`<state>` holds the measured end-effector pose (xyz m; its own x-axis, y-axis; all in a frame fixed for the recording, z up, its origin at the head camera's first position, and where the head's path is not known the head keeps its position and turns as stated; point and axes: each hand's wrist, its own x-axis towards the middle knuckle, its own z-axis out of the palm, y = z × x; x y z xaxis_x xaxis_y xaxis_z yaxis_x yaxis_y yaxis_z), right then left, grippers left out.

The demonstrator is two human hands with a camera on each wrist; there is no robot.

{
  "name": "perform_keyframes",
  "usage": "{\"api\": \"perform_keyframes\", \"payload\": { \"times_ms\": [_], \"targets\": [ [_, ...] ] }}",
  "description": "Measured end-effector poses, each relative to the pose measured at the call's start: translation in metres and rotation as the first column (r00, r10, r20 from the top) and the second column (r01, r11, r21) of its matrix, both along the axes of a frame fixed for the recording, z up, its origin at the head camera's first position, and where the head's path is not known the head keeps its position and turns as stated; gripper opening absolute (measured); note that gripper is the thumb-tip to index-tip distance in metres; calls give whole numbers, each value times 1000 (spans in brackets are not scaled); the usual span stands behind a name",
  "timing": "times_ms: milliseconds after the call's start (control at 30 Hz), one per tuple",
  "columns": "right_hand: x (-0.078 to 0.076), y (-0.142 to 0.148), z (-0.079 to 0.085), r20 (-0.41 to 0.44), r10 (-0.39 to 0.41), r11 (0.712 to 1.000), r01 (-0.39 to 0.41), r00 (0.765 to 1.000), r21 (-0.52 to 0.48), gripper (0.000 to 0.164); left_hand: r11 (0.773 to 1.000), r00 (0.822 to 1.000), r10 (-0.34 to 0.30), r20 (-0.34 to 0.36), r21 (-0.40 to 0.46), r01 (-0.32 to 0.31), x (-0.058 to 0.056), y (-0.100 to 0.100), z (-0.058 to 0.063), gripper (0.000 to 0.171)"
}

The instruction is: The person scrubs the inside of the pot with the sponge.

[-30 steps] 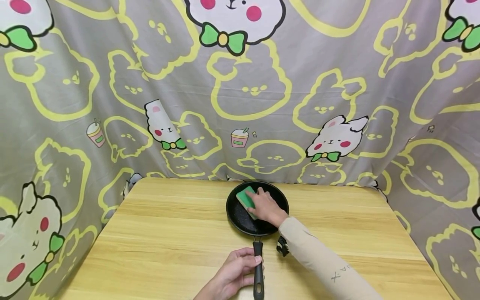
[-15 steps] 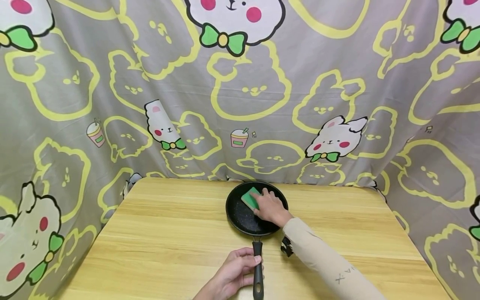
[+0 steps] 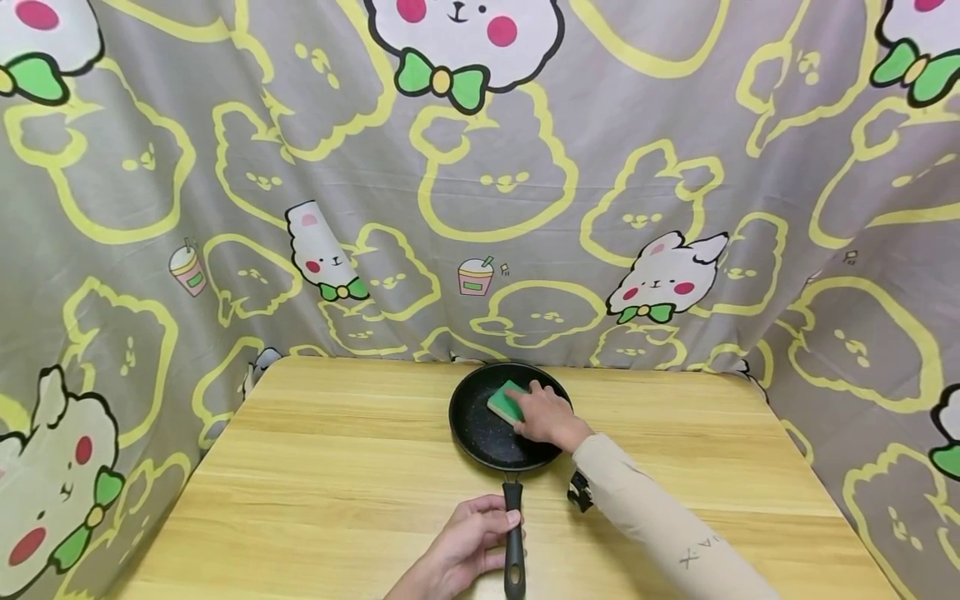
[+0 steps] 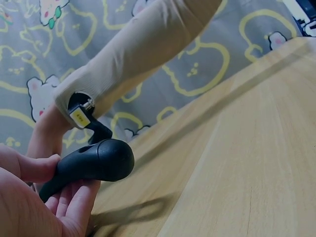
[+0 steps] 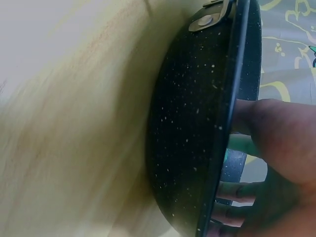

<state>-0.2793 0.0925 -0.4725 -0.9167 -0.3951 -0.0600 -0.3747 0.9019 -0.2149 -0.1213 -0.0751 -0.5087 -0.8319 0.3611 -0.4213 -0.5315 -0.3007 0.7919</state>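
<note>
A black speckled frying pan lies on the wooden table, its handle pointing toward me. My left hand grips the black handle, thumb on top and fingers curled beneath, as the left wrist view shows of the handle end. Inside the pan, my right hand holds a sponge with a green top and paler side against the cooking surface. In the right wrist view, the pan's outer wall hides most of the sponge and part of the fingers of my right hand.
The wooden table stretches out on both sides of the pan. A grey curtain with cartoon animals hangs behind and along the sides. A black wrist device sits under my right sleeve.
My right hand has slid the sponge rightward across the pan's inside. The left hand keeps its grip on the handle, and the head view has shifted slightly.
</note>
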Motion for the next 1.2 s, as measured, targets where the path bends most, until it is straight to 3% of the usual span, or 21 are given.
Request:
{"api": "perform_keyframes", "payload": {
  "times_ms": [633, 1200],
  "targets": [
    [8, 4, 4, 62, 51, 998, -53, 997, 40, 62, 1000, 1000, 2, 5, 1, -2, 0, -2, 1, 14],
    [23, 1, 11, 112, 134, 991, -131, 985, -33, 59, 1000, 1000, -3, -4, 8, 3, 0, -3, 1, 21]
  ]
}}
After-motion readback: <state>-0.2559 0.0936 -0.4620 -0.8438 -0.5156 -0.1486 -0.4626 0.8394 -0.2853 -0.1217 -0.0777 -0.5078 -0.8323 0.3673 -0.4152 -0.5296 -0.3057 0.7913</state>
